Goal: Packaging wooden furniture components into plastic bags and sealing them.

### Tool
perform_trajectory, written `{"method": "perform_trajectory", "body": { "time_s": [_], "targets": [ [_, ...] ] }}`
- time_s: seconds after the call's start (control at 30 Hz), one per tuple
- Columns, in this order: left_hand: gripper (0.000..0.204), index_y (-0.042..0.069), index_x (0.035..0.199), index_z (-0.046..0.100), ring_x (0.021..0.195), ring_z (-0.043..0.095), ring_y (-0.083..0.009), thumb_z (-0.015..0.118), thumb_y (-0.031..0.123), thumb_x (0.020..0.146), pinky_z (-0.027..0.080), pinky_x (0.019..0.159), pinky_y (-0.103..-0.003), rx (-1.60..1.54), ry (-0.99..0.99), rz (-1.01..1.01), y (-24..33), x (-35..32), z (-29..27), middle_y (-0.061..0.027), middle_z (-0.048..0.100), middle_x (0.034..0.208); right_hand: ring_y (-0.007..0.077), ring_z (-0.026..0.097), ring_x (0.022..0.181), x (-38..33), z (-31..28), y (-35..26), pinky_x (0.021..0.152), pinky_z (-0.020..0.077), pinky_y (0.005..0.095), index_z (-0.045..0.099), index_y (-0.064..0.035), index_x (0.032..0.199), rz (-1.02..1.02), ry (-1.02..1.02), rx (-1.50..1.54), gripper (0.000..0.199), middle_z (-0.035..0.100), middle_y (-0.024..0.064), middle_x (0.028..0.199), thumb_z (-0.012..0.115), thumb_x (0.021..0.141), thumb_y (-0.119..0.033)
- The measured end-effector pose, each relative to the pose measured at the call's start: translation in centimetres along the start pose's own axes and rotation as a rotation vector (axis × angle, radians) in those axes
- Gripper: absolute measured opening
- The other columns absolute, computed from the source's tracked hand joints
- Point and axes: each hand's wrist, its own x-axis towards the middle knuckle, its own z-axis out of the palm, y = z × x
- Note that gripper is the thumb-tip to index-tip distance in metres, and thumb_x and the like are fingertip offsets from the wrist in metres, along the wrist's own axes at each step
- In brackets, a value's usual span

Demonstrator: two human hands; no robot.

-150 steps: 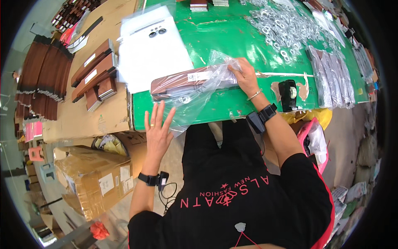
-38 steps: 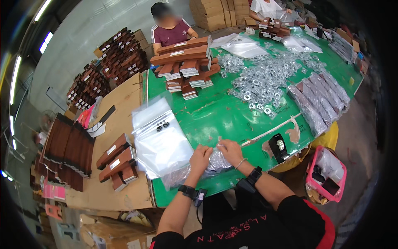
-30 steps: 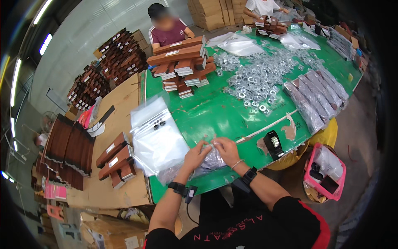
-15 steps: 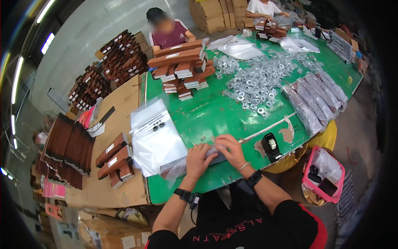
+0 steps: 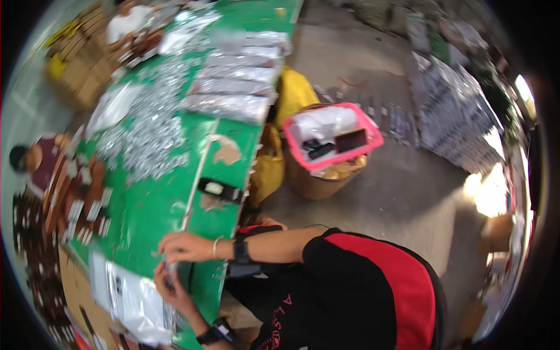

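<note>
Motion blurs the view. At the near edge of the green table my left hand (image 5: 173, 290) is closed around a plastic-wrapped piece (image 5: 170, 268), most of it hidden by my fingers. My right hand (image 5: 189, 248) bends over the same piece from the other side, fingers pressed on the wrapping. Beside my left hand lies a stack of clear plastic bags (image 5: 143, 306) with small dark parts on top. A black tape dispenser (image 5: 220, 190) rests farther along the table edge.
Several bagged packages (image 5: 233, 87) lie in a row, beside a heap of metal rings (image 5: 154, 131). Brown blocks (image 5: 76, 201) are stacked across the table near a seated person. A pink basket (image 5: 373, 141) stands off the table edge, next to a yellow sack (image 5: 293, 93).
The view has swung to the right, so the table now runs up the left side and more floor shows. Both hands stay together at the wrapped piece.
</note>
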Motion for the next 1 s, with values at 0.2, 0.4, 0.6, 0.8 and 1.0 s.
{"method": "perform_trajectory", "body": {
  "time_s": [0.2,0.4,0.6,0.8,1.0],
  "targets": [
    [0.019,0.000,0.100,0.060,0.105,0.059,-0.0297,0.062,0.019,0.099,0.047,0.093,-0.040,-0.072,-0.071,0.074,-0.6,-0.1,1.4,-0.0194,0.062,0.118,0.0292,0.061,0.097,-1.9,-1.5,0.5,0.081,0.0497,0.0396,0.062,-0.0051,0.082,0.005,0.089,-0.142,0.021,0.066,0.0089,0.101,0.067,0.085,-0.025],
    [0.025,0.000,0.095,0.058,0.110,0.058,-0.0330,0.063,0.024,0.099,0.045,0.098,-0.042,-0.111,-0.137,0.053,0.5,-0.3,1.4,-0.0187,0.061,0.121,0.0301,0.063,0.092,-2.6,-0.4,0.7,0.076,0.0500,0.0408,0.063,-0.0048,0.086,0.033,0.145,-0.163,0.024,0.067,0.0091,0.098,0.066,0.081,-0.028],
    [0.025,-0.001,0.095,0.058,0.111,0.057,-0.0331,0.063,0.024,0.099,0.044,0.099,-0.043,-0.070,-0.154,0.030,0.5,-0.4,1.2,-0.0202,0.061,0.121,0.0318,0.059,0.094,-2.6,-0.6,0.4,0.080,0.0484,0.0411,0.064,-0.0032,0.091,0.093,0.065,-0.185,0.026,0.063,0.0106,0.096,0.066,0.083,-0.028],
    [0.025,-0.001,0.096,0.058,0.111,0.057,-0.0328,0.061,0.023,0.100,0.044,0.099,-0.043,-0.035,-0.162,0.061,0.7,-0.5,1.1,-0.0205,0.060,0.120,0.0313,0.059,0.092,-2.5,-0.3,0.3,0.078,0.0483,0.0410,0.065,-0.0032,0.089,0.121,0.078,-0.199,0.027,0.063,0.0101,0.093,0.066,0.083,-0.029],
    [0.025,-0.001,0.097,0.058,0.109,0.057,-0.0326,0.061,0.023,0.100,0.044,0.099,-0.043,-0.032,-0.155,0.104,0.0,-0.6,1.1,-0.0199,0.060,0.119,0.0303,0.060,0.093,-2.5,-0.3,-0.2,0.078,0.0489,0.0403,0.066,-0.0034,0.087,0.159,0.079,-0.184,0.026,0.063,0.0098,0.092,0.065,0.082,-0.029]
  ]
}}
